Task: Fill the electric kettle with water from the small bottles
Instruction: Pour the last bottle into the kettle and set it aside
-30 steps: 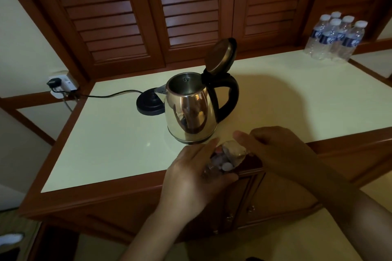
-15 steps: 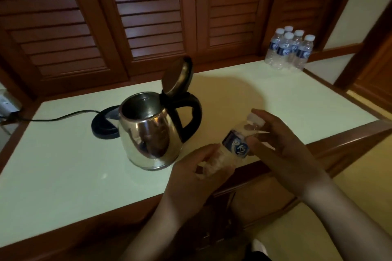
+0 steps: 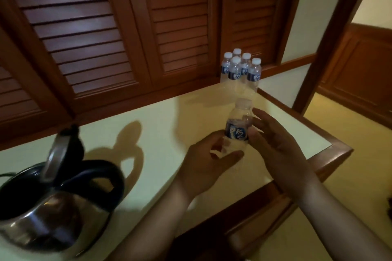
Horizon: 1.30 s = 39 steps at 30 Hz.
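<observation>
A small clear water bottle (image 3: 238, 127) with a blue label and a white cap stands upright over the right part of the counter. My left hand (image 3: 209, 160) grips its lower half. My right hand (image 3: 275, 142) lies against the bottle's right side at the label, fingers loosely spread. The steel electric kettle (image 3: 51, 216) with a black handle sits at the lower left, its lid (image 3: 58, 154) tipped open. Several more small bottles (image 3: 240, 73) stand clustered at the counter's far right corner.
The pale counter (image 3: 161, 133) has a wooden rim (image 3: 331, 154) on its right and near sides. Dark louvred wooden doors (image 3: 127, 27) rise behind it. A doorway and wood panelling (image 3: 360, 65) lie to the right.
The view has swung right, so the kettle now sits at the lower left. The bottle has been turned from lying tilted to upright and carried right, held by the left hand.
</observation>
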{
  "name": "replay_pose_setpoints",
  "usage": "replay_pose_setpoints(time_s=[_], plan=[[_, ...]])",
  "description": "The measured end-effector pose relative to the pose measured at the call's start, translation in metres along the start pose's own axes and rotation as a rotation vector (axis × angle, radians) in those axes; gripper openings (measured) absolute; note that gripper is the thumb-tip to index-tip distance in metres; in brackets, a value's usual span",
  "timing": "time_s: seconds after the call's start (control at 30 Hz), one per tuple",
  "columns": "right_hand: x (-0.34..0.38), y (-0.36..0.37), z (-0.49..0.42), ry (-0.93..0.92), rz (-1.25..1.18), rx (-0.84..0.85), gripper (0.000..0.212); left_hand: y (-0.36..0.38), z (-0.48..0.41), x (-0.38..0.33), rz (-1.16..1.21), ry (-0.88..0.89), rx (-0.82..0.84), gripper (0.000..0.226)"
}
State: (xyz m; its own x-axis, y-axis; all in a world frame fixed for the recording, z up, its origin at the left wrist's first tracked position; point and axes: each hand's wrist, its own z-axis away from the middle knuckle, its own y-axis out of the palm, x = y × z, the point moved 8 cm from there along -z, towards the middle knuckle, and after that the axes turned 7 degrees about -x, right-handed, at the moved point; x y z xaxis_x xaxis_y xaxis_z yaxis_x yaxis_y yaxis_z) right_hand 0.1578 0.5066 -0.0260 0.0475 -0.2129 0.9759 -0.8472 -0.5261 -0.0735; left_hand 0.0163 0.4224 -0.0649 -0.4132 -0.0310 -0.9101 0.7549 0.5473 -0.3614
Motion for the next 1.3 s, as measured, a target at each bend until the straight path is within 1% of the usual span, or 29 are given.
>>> replay_pose_setpoints(time_s=[0.1,0.17,0.27,0.33,0.37,0.5,0.57,0.63,0.7,0.77,0.83,0.9,1.0,1.1,1.2,1.3], plan=[[-0.019,-0.022,-0.042,0.017,0.011,0.019,0.041,0.019,-0.049,0.002,0.021,-0.016,-0.065,0.05],[-0.039,-0.036,-0.073,0.046,0.024,0.004,0.043,0.028,-0.08,0.007,-0.005,-0.032,-0.125,0.056],[-0.079,-0.06,-0.125,0.081,0.108,-0.039,0.051,0.043,-0.125,0.018,-0.038,-0.047,-0.204,0.045],[-0.105,-0.074,-0.155,0.094,0.184,-0.046,0.048,0.055,-0.152,0.029,-0.039,-0.092,-0.237,0.033],[-0.117,-0.081,-0.167,0.101,0.208,-0.052,0.044,0.061,-0.164,0.033,-0.052,-0.102,-0.249,0.031],[-0.145,-0.096,-0.197,0.085,0.233,-0.069,0.032,0.085,-0.2,0.052,-0.112,-0.168,-0.291,0.039],[-0.153,-0.097,-0.213,0.034,0.237,-0.11,0.029,0.093,-0.213,0.061,-0.139,-0.217,-0.334,0.041],[-0.161,-0.094,-0.232,-0.016,0.308,-0.133,0.03,0.099,-0.224,0.066,-0.155,-0.238,-0.381,0.039],[-0.171,-0.092,-0.251,-0.054,0.358,-0.138,0.035,0.102,-0.233,0.067,-0.169,-0.245,-0.416,0.04],[-0.178,-0.094,-0.264,-0.019,0.3,-0.15,0.046,0.105,-0.24,0.068,-0.193,-0.244,-0.425,0.041],[-0.178,-0.09,-0.275,-0.002,0.288,-0.112,0.054,0.108,-0.246,0.067,-0.202,-0.239,-0.424,0.044],[-0.179,-0.087,-0.283,-0.009,0.29,-0.08,0.058,0.108,-0.249,0.066,-0.202,-0.239,-0.438,0.046],[-0.178,-0.087,-0.293,-0.019,0.262,-0.096,0.055,0.108,-0.253,0.064,-0.212,-0.225,-0.464,0.044],[-0.173,-0.085,-0.294,-0.043,0.227,-0.1,0.042,0.109,-0.254,0.064,-0.215,-0.228,-0.477,0.047],[-0.175,-0.085,-0.297,-0.024,0.183,-0.111,0.047,0.11,-0.255,0.065,-0.206,-0.233,-0.492,0.052],[-0.176,-0.085,-0.298,-0.018,0.167,-0.112,0.05,0.108,-0.257,0.065,-0.198,-0.242,-0.506,0.049]])
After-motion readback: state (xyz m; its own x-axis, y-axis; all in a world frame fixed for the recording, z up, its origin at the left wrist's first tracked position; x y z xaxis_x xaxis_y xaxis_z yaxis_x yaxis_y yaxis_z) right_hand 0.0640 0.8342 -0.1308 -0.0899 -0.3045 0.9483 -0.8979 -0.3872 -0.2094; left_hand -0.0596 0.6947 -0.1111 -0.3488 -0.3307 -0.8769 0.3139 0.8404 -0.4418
